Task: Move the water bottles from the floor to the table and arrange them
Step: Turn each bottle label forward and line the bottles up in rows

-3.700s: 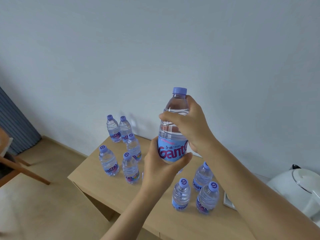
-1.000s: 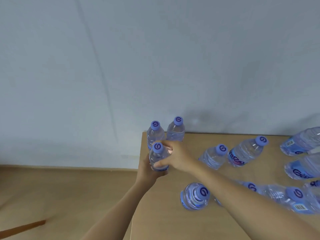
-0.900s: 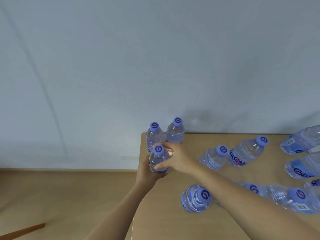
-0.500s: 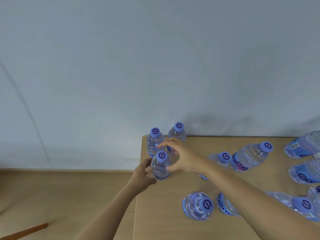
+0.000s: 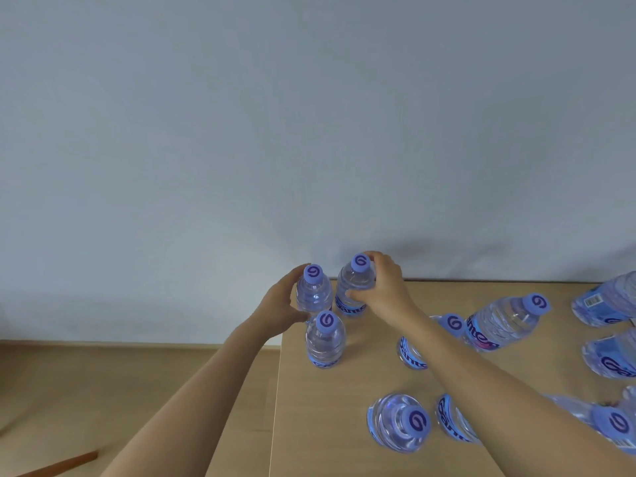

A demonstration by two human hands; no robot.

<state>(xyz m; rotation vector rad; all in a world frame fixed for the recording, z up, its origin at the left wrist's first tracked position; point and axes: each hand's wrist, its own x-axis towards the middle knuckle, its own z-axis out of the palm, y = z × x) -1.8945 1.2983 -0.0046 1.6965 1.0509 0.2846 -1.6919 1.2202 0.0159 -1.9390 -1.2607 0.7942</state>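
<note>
Gripping two upright water bottles (image 5: 354, 287) at the table's (image 5: 344, 407) far-left corner, left hand (image 5: 280, 309) and right hand (image 5: 382, 287) each curled round one, we should square them gently, avoiding the third bottle (image 5: 325, 340).

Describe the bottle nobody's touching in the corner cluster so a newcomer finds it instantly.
Go to the table's far left corner by the wall, where three bottles stand. Each hand, left hand and right hand, holds one of the back pair; the free bottle stands alone in front of them.
</note>
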